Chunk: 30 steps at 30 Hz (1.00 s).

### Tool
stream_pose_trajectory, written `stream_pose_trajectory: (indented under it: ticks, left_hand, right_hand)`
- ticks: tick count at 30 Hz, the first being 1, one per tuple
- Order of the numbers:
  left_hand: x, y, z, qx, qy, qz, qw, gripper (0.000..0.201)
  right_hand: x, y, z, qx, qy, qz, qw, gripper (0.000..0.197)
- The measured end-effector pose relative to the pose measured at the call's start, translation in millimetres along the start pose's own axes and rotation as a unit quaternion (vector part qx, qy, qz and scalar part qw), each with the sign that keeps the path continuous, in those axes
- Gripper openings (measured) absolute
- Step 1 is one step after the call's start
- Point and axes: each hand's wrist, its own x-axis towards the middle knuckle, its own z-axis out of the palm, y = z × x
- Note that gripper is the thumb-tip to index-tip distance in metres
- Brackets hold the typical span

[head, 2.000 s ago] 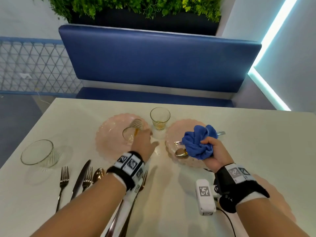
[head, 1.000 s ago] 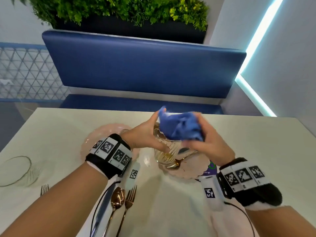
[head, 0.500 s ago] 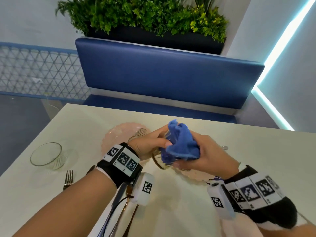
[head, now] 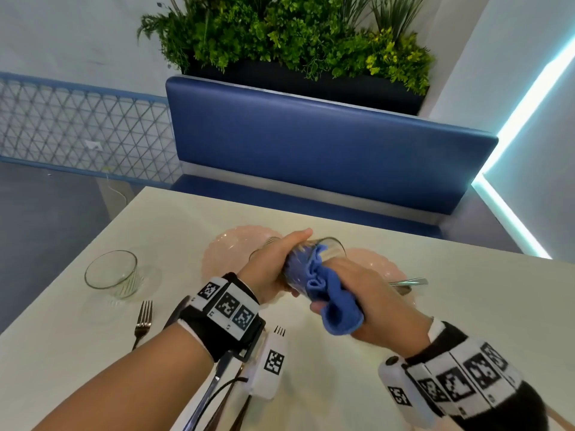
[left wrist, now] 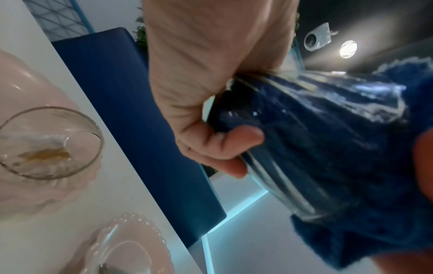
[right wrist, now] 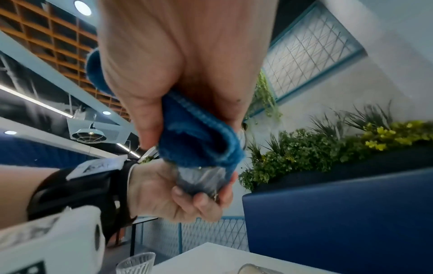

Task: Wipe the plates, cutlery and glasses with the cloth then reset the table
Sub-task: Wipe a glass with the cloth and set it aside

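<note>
One clear ribbed drinking glass (head: 314,259) is held tilted in the air above the pale tabletop (head: 466,306), its mouth turned toward the person's right, and a crumpled blue microfibre cloth (head: 329,293) is stuffed into that mouth, with a loose fold hanging out below the rim. The left hand (head: 273,265) grips the glass around its base and lower wall, fingers curled underneath and thumb laid along the top; the left wrist view shows the cloth dark blue through the glass wall. The right hand (head: 370,303) is closed around the outer part of the cloth, thumb and fingers pinching the fabric right at the rim. Under the hands lie two pink scalloped plates: the left pink plate (head: 230,253) carries a second small glass (left wrist: 46,142) with an amber trace at its bottom, and the right pink plate (head: 385,269) carries silver cutlery, of which a handle (head: 410,281) sticks out past the right hand. Farther left on the table stands a third empty ribbed glass (head: 112,273), apart from the plates, and nearer the person lies a silver fork (head: 142,321). More cutlery lies under the left forearm, partly hidden. Beyond the table runs a blue padded bench back (head: 311,150), topped by a dark planter of green foliage (head: 280,35).
</note>
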Motion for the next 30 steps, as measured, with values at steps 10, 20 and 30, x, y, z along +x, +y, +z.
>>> stream_pose_trajectory:
  ticks: [10, 20, 30]
  left_hand:
    - [-25.2, 8.5, 11.1, 0.161, 0.085, 0.311, 0.933, 0.024]
    - [-46.3, 18.5, -17.0, 0.113, 0.028, 0.06, 0.991, 0.064]
    - [-67.6, 8.8, -27.3, 0.239, 0.115, 0.401, 0.877, 0.026]
  right_hand:
    - [10.2, -27.1, -10.9, 0.476, -0.091, 0.172, 0.858, 0.046]
    - [17.3, -31.6, 7.7, 0.091, -0.01, 0.003, 0.996, 0.057]
    - [24.6, -56.4, 18.1, 0.817, -0.033, 0.271, 0.508, 0.063]
